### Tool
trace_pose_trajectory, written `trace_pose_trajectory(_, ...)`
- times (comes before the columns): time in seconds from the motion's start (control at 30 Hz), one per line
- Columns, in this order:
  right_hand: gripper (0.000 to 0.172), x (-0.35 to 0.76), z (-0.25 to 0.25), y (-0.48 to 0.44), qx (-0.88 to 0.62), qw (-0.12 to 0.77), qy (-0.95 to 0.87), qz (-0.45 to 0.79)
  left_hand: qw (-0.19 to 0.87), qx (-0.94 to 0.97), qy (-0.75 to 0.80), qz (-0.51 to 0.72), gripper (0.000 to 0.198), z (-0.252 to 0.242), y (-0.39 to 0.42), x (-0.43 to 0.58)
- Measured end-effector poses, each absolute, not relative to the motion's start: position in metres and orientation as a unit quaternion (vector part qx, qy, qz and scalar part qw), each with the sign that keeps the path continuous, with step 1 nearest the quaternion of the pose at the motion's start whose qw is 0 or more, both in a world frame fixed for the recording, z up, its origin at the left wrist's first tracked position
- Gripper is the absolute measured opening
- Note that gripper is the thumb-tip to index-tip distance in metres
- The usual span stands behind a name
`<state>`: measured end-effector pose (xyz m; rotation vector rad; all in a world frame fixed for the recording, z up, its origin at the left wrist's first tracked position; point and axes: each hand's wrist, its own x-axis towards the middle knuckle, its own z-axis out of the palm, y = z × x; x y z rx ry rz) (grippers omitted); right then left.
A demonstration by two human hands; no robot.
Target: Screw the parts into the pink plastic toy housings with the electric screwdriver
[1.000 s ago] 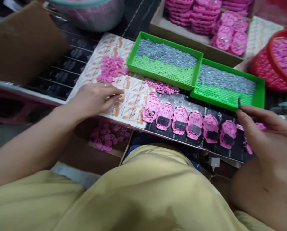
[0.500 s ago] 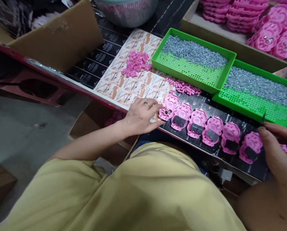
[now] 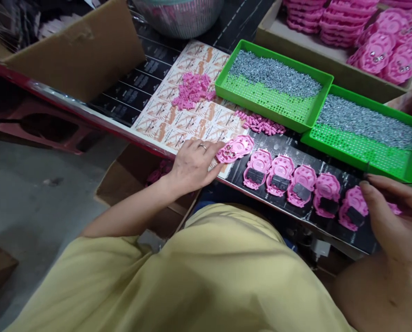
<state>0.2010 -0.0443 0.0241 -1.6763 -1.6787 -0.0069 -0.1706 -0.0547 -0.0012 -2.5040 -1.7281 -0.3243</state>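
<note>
My left hand (image 3: 191, 165) grips the lower end of a pink plastic shell (image 3: 238, 146) with shiny metal contacts, tilted at the left end of a row. Several more pink shells (image 3: 281, 167) stand in that row, each with a black piece (image 3: 255, 175) across its lower part. At the right, my right hand (image 3: 394, 221) pinches a thin dark tool (image 3: 367, 168); only its tip and a bit of its rear show, so its kind is unclear. Beside that hand is the last shell (image 3: 354, 208) of the row, and a pink bit is partly hidden behind the fingers.
Two green trays (image 3: 304, 123) of small metal screws lie behind the row. Small pink cylinders (image 3: 261, 123) and a heap of pink parts (image 3: 194, 90) are on the table. Cardboard boxes (image 3: 77, 50) flank the back, the right one holding stacked pink shells (image 3: 346, 23).
My left hand has drawn the leftmost shell a little to the left and turned it aslant, away from the row. The right hand keeps its pinch, and the whole view has shifted slightly.
</note>
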Motion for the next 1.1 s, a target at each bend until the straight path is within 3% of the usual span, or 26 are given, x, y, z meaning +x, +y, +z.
trace_pose_trajectory(0.1, 0.028, 0.202, 0.021, -0.042, -0.624, 0.42, -0.659, -0.006, 0.06, -0.809, -0.574, -0.111, 0.043, 0.0, -0.058, -0.18)
trace_pose_trajectory(0.37, 0.029, 0.204, 0.019, -0.044, -0.627, 0.417, -0.658, -0.003, 0.076, -0.785, -0.604, -0.117, 0.04, 0.002, -0.068, -0.202)
trace_pose_trajectory(0.83, 0.017, 0.203, 0.023, -0.036, -0.592, 0.403, -0.692, 0.091, 0.085, -0.833, -0.52, -0.167, 0.035, -0.004, -0.063, -0.183)
trace_pose_trajectory(1.1, 0.018, 0.21, 0.017, -0.028, -0.558, 0.391, -0.727, 0.079, 0.094, -0.817, -0.547, -0.157, 0.055, -0.012, -0.055, -0.182)
